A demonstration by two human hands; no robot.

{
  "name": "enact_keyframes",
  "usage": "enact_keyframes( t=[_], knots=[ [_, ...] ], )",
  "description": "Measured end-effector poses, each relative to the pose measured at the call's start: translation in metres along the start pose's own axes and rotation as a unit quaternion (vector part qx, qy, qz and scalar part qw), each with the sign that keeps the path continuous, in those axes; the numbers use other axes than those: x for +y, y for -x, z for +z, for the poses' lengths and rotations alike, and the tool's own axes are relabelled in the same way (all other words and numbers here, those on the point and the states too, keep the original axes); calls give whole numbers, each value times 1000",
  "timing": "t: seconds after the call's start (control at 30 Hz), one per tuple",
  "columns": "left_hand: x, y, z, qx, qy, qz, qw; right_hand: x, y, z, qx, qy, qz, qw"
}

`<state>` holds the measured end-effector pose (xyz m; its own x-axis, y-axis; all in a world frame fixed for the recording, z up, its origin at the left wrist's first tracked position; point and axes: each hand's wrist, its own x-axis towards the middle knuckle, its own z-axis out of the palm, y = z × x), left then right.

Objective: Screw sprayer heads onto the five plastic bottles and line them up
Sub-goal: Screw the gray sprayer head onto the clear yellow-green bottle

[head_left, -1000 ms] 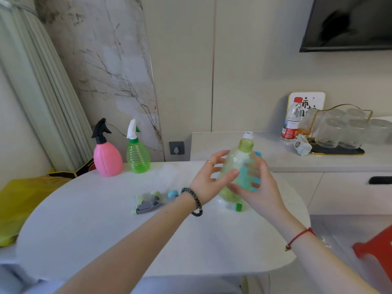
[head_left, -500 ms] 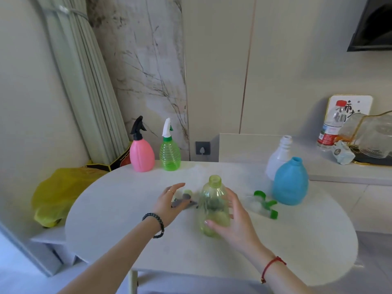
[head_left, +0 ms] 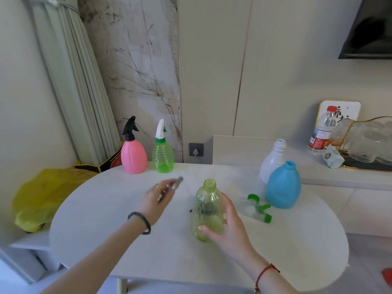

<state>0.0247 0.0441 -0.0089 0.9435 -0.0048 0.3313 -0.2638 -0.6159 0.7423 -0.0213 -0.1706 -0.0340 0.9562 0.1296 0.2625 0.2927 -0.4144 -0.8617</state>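
**Bottle held, sprayer head in hand**

The right grip [head_left: 229,228] curls round the uncapped yellow-green bottle [head_left: 209,211], which stands upright on the counter [head_left: 106,209]. To its left, the left grip [head_left: 157,200] pinches a blurred grey sprayer head [head_left: 177,181].

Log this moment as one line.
left hand: holds grey sprayer head | right hand: grips yellow-green bottle, neck open | heads on: pink bottle, green bottle | no head: white bottle, blue bottle

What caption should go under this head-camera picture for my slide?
Right hand steadies an open yellow-green bottle on the table while the left hand holds a blurred grey sprayer head.
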Motion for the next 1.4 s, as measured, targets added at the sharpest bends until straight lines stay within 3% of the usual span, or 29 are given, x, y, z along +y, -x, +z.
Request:
enact_keyframes(
  t=[0.13, 0.23, 0.43, 0.7, 0.93, 1.2, 1.33, 1.4],
  knots=[
    [58, -21, -64, 121, 114, 38, 985, 1, -1, 0, -9, -22, 5, 1000],
    [105, -29, -117, 140, 148, 64, 977, 0, -1, 0, -14, -27, 5, 1000],
    [168, -35, -168, 83, 107, 84, 987, 2, 1, 0, -14, -12, 0, 1000],
    [193, -42, -172, -7, -7, 74, 997, 1, 0, 1, -14, -4, 1, 1000],
    [204, -51, -147, -39, -69, 83, 993, 1, -1, 1, -12, 5, 0, 1000],
    [200, -59, -74, -136, -187, 124, 965, 0, 0, 0, -13, 15, -2, 1000],
    [180, -50, -39, -219, -204, 105, 948, -2, 1, -1, -20, 17, 2, 1000],
    [170, -47, -31, -218, -196, 107, 950, -3, 1, -2, -25, 17, 5, 1000]
  ],
)
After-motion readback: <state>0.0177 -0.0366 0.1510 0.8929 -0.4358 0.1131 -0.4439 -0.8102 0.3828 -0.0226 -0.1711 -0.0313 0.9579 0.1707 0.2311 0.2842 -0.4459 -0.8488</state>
